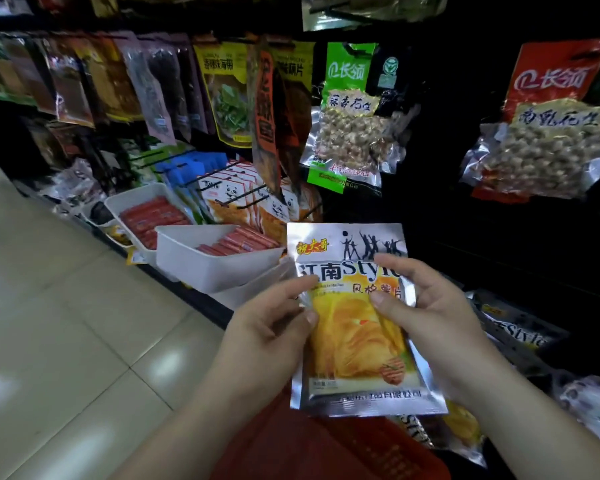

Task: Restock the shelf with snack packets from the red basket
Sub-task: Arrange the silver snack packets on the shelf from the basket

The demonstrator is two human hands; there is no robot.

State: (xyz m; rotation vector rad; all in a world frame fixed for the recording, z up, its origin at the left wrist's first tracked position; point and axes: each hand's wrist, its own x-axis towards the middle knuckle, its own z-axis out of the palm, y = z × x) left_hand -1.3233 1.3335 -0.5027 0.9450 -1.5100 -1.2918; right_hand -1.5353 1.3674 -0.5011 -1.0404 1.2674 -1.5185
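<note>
Snack packet (355, 344), silver with a yellow picture, sits upright between both hands, in front of the chest and directly above the red basket (312, 445); its long axis runs from the basket up towards the shelf (201, 301), the top edge tipped a little to the left and away. The left hand (267, 327) pinches the packet's left edge about halfway up, thumb on the front; the right hand (437, 317) grips the right edge, thumb laid across the printed face and fingers curled behind; neither hand is nearer, since both are already on it.

The shelf lies straight ahead and to the right; just past the packet's top edge is a dark, unfilled stretch of the display, and lower right lie matching silver packets (520, 336), which I judge to be where this one belongs, so the right hand has the shorter reach.

To the left, white trays (205, 268) of red sausages jut out near the left hand; above hang a green peanut packet (347, 119) and a red peanut packet (548, 126); open room lies between these, and the tiled floor (66, 306) is free to the left.
</note>
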